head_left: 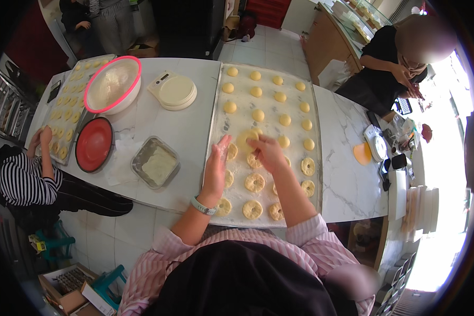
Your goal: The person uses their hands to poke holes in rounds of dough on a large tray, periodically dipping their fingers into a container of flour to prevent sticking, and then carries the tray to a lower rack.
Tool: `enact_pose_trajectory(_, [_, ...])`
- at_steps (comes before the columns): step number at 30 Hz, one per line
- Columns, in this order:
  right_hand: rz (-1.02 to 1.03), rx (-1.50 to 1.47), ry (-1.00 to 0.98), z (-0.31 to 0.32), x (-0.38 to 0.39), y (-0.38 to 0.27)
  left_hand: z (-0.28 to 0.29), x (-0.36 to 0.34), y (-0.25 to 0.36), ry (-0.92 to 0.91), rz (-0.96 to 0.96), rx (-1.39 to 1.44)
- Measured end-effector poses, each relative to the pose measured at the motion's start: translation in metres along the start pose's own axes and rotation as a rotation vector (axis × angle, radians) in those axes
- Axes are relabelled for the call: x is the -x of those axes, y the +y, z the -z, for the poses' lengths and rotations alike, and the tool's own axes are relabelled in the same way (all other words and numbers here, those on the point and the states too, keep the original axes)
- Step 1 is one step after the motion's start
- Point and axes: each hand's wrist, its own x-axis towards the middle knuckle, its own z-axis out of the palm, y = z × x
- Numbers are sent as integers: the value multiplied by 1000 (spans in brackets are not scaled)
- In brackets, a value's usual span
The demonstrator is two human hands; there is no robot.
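Observation:
A large floured baking tray (242,98) lies before me. Round dough balls (258,115) sit in rows on its far part, and flattened dough rings (255,183) with holes in the middle lie in the near rows. My right hand (269,154) pinches a pale, flattened dough piece (244,141) above the tray, its fingertips pressed at the piece's right side. To the left of that piece, my left hand (215,171) is upright with fingers stretched out and floury. Whether the left fingers touch the dough I cannot tell. My forearms hide some rings.
Left of the tray are a square flour container (155,163), a kitchen scale (175,90), a pink-rimmed bowl (113,87) and a red basin (94,144). A striped-sleeved person (29,176) handles another dough tray (63,118). Another person (380,63) stands at the far right.

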Motion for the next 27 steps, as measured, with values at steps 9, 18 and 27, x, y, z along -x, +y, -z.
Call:
enact_pose_trajectory(9, [206,953,-50,-18,-96,4,47,40,2,220,96,-40])
enact_pose_trajectory(18, [842,1008,-861,-198,-23,1,96,80,2,391,110,4])
enact_pose_trajectory(27, [530,1792,-854,-248,-7,63,112,77,24,287,96,24])
